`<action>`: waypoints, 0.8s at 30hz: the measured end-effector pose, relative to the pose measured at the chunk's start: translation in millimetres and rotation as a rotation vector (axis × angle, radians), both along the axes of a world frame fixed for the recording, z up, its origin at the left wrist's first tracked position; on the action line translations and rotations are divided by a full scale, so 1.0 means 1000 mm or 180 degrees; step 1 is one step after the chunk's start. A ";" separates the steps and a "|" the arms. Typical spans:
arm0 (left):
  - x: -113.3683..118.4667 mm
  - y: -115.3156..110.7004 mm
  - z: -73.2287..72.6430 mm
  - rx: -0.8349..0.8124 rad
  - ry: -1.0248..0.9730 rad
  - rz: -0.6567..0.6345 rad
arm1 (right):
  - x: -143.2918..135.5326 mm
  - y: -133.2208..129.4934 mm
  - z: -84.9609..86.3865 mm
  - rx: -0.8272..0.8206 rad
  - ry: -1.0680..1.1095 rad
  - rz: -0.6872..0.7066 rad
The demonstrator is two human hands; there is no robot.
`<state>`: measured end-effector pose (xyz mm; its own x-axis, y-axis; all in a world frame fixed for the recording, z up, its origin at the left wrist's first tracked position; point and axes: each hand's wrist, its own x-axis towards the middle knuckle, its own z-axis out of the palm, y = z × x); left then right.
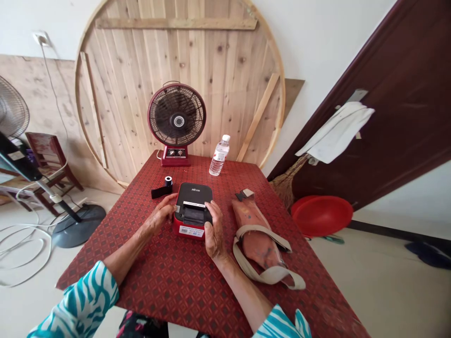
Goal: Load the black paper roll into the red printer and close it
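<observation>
A black and red box-shaped device with a white label on its front lies on the red patterned table. At its left side rests my left hand, fingers closed against the edge. My right hand grips the right front corner, thumb at the front and fingers on the top. Just behind the device, to the left, is a small roll beside a black strip. To the right lies a brown leather-like pouch with a beige strap.
A red fan and a water bottle stand at the table's back edge. A large round wooden panel leans on the wall. On the right are a broom and a red basin; a standing fan is left.
</observation>
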<state>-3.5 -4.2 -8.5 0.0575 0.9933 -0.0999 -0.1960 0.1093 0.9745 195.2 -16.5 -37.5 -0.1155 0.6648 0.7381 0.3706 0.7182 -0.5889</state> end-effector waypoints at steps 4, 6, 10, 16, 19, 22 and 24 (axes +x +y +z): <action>0.000 0.005 -0.002 -0.0239 -0.0054 0.0003 | 0.000 -0.001 0.001 -0.0039 -0.0011 0.0038; -0.001 0.006 -0.004 -0.0233 -0.0021 -0.0002 | 0.001 -0.003 0.004 -0.0087 0.0005 0.0075; -0.002 0.006 -0.006 -0.0186 0.0052 0.0020 | 0.004 -0.003 0.012 -0.0277 0.0194 0.0108; -0.005 0.001 -0.002 -0.0151 0.0003 0.0050 | 0.011 0.010 0.007 -0.0672 0.0927 -0.0282; -0.005 0.001 0.000 -0.0161 -0.0089 0.0070 | 0.015 0.019 -0.003 -0.1052 0.1056 -0.0610; -0.005 0.002 0.002 -0.0181 -0.0072 0.0087 | 0.016 0.027 -0.010 -0.1416 0.1100 -0.0648; -0.005 0.002 0.003 -0.0133 -0.0021 0.0090 | 0.017 0.030 -0.012 -0.1567 0.1172 -0.0608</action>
<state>-8.3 -1.9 -5.5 0.0302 0.9895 -0.1411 -0.2060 0.1443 0.9679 212.0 13.9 -49.3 0.2411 0.9196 0.3100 0.1760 0.2727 -0.9459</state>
